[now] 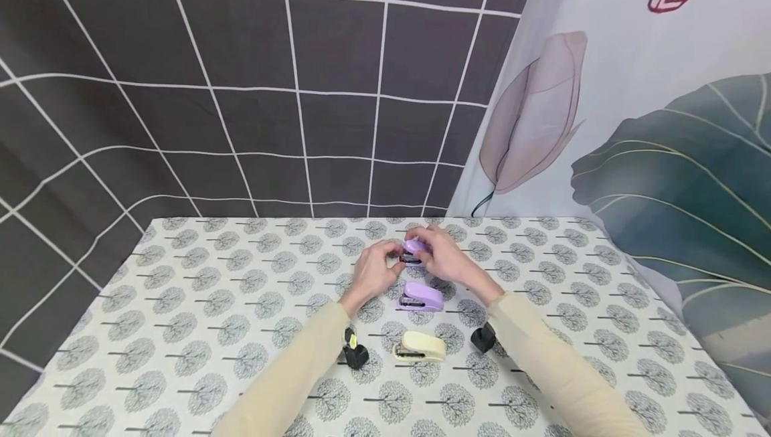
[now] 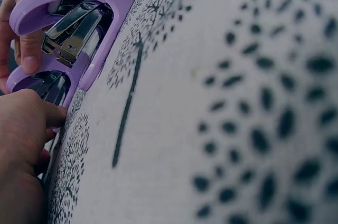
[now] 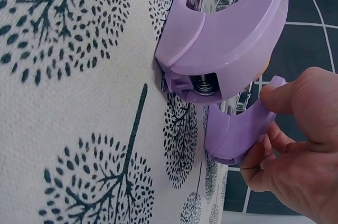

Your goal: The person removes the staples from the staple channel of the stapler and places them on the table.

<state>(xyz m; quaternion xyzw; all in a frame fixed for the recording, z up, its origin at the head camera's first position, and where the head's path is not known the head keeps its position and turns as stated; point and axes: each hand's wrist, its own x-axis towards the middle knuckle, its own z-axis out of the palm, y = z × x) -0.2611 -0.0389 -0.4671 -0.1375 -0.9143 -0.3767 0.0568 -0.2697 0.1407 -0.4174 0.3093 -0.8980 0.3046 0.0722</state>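
At the far side of the table a purple stapler (image 1: 415,245) sits between both hands. My right hand (image 1: 444,256) pinches its rounded back end between thumb and fingers, as the right wrist view shows. From the other side my left hand (image 1: 375,268) has its thumb and curled fingers at the stapler's front end, by the metal part; the hand itself hides some of that grip. Just nearer stands a second purple stapler (image 1: 423,296), untouched, its metal front facing left. Closer still is a cream stapler (image 1: 423,344), lined up the same way.
A white cloth with grey tree prints (image 1: 199,330) covers the table. Behind it hangs a dark curtain with a white grid (image 1: 337,122), and at the right a pale curtain with leaf prints (image 1: 680,223). Black wrist cameras (image 1: 357,357) sit under both sleeves.
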